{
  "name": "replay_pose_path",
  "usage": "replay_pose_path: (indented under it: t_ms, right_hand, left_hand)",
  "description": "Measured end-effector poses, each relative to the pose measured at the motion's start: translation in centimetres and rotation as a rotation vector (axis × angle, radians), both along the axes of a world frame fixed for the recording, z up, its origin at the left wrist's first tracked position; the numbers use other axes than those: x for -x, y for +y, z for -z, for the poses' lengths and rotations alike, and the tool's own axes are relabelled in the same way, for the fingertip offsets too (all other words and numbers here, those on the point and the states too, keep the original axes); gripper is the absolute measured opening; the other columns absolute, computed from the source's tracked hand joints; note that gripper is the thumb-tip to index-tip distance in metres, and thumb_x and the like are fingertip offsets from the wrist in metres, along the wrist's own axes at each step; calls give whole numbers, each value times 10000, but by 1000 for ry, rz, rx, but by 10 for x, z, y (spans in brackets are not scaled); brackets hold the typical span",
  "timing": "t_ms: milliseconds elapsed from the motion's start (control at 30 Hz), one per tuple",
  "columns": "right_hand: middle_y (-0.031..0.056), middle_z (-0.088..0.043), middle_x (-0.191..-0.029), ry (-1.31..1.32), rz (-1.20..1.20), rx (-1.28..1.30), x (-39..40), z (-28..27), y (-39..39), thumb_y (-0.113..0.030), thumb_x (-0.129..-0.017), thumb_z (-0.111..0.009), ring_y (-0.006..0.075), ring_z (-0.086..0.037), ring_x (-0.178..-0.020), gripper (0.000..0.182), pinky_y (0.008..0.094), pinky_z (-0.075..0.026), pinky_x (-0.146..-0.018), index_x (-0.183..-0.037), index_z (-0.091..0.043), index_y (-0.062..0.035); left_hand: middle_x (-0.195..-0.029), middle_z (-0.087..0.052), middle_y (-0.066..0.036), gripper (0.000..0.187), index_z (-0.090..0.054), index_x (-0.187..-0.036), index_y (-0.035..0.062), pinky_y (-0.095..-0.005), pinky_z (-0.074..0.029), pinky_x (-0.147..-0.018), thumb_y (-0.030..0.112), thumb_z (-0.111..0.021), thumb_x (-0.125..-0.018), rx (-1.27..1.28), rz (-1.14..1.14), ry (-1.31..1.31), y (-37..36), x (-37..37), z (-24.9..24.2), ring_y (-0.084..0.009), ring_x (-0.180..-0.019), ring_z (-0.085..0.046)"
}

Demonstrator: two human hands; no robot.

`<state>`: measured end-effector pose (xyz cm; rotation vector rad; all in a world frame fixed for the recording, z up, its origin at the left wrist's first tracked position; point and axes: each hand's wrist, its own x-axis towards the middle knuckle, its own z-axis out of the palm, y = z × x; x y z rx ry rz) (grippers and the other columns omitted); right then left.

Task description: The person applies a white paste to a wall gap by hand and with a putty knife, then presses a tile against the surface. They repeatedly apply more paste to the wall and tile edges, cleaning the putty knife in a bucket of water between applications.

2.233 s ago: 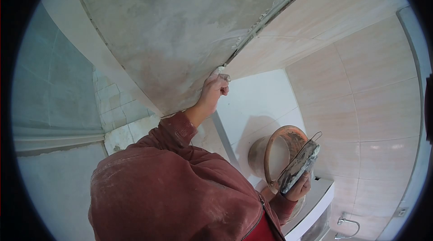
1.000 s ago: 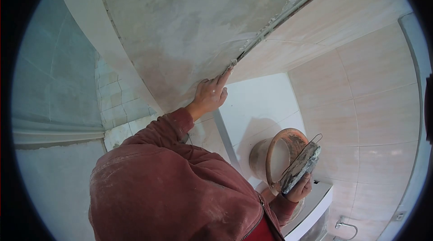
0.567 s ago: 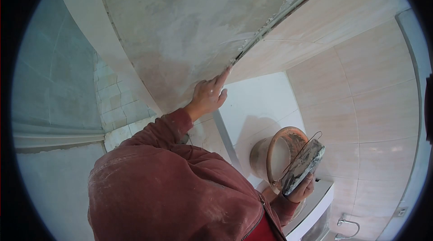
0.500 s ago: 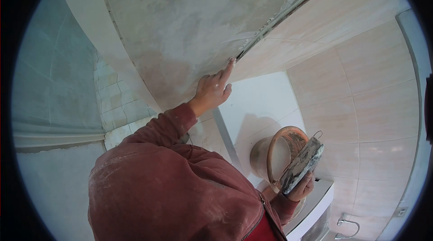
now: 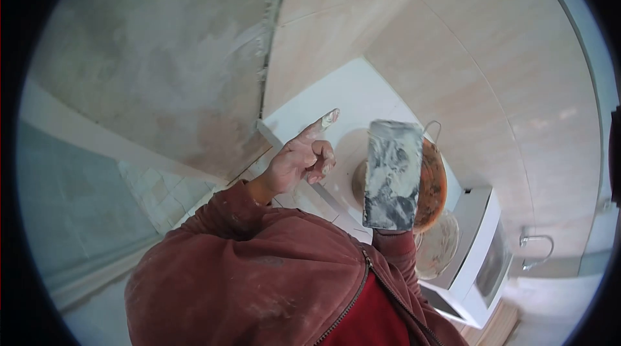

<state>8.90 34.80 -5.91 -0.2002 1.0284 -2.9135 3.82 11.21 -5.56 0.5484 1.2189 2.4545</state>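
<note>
My left hand is raised in front of my chest and holds nothing. Its index finger points out with pale plaster on the tip, while the other fingers curl loosely. My right hand is mostly hidden behind a rectangular float, which it grips from below. The float's flat face is turned up towards me, dark and smeared with wet, whitish plaster. Behind it, partly covered, stands an orange-brown bucket on the white surface.
A plastered wall panel meets pinkish tiles along a rough vertical joint. Beside the bucket is a round, plaster-stained container. A white box-shaped appliance and a tap are at lower right.
My left index finger has come away from the wall joint, down towards my chest. The float has moved left and turned its coated face to me. My view has swung right.
</note>
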Motion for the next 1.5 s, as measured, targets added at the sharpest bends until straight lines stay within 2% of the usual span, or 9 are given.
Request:
replay_pose_path:
  t_ms: [167, 233, 533, 667, 733, 833, 1067, 1133, 1500]
  right_hand:
    - [125, -450, -1312, 13, -198, 247, 3, -3, -11, -212, -969, -374, 235, -492, -1160, 409, 356, -462, -938, -1348, -337, -62]
    - [132, -445, -1319, -50, -227, 377, -1, -13, -19, -224, -969, -351, 254, -479, -1175, 419, 387, -446, -953, -1356, -332, -64]
    - [94, -478, -1299, -116, -95, 377, -19, -34, -22, -223, -961, -388, 242, -520, -1140, 406, 391, -464, -940, -1346, -352, -99]
    - [90, -496, -1274, -138, 5, 293, -19, -27, -35, -198, -943, -437, 227, -544, -1100, 415, 370, -494, -897, -1339, -362, -100]
    - [94, -500, -1267, -150, -3, 295, -21, -25, -35, -198, -939, -445, 227, -547, -1094, 415, 368, -496, -892, -1334, -369, -99]
    - [112, -495, -1272, -116, -73, 393, -18, -11, -31, -228, -942, -427, 242, -541, -1105, 412, 376, -495, -897, -1325, -375, -87]
    - [127, -451, -1318, 19, -121, 447, -4, -17, -24, -251, -983, -329, 232, -511, -1147, 388, 340, -492, -903, -1326, -371, -74]
    - [131, -446, -1323, 14, -170, 451, -2, -19, -28, -249, -983, -334, 234, -509, -1149, 393, 338, -494, -901, -1331, -366, -69]
    - [129, -485, -1282, -195, -41, 367, -19, 4, -11, -178, -961, -380, 250, -534, -1122, 390, 387, -476, -930, -1327, -366, -46]
  left_hand:
    - [-793, -535, -61, 841, -66, -1465, 101, -278, -446, -603, 18, -485, -740, -230, 206, -81, 18, -4, -23, -115, -628, -489]
    - [-732, -546, -65, 876, -81, -1464, 103, -325, -461, -572, 8, -502, -702, 560, -198, 522, 27, 0, -27, -164, -572, -520]
    - [-718, -565, -55, 920, -114, -1462, 113, -347, -466, -519, 3, -537, -653, 1365, -384, 1016, 39, -8, -20, -250, -535, -559]
    - [-686, -517, -38, 891, -133, -1467, 139, -311, -427, -490, 1, -532, -681, 850, -347, 698, 24, -6, -7, -180, -489, -491]
    - [-723, -511, -27, 811, -152, -1467, 155, -245, -397, -534, 6, -492, -746, 45, -18, 71, 22, -8, -25, -100, -558, -443]
    - [-781, -516, -30, 740, -184, -1461, 140, -203, -377, -605, 2, -444, -782, -160, 350, -56, 22, 1, -7, -71, -650, -421]
    - [-862, -522, -42, 706, -209, -1442, 53, -195, -367, -641, 2, -451, -781, 218, 216, 316, 17, 6, 10, -74, -698, -436]
    - [-920, -539, -52, 700, -251, -1421, 18, -207, -383, -629, -15, -487, -762, 422, -199, 580, 25, 20, -10, -94, -712, -463]
    - [-833, -592, -73, 702, -418, -1361, 98, -229, -428, -587, -40, -511, -679, 542, -126, 693, 39, 14, -4, -108, -609, -492]
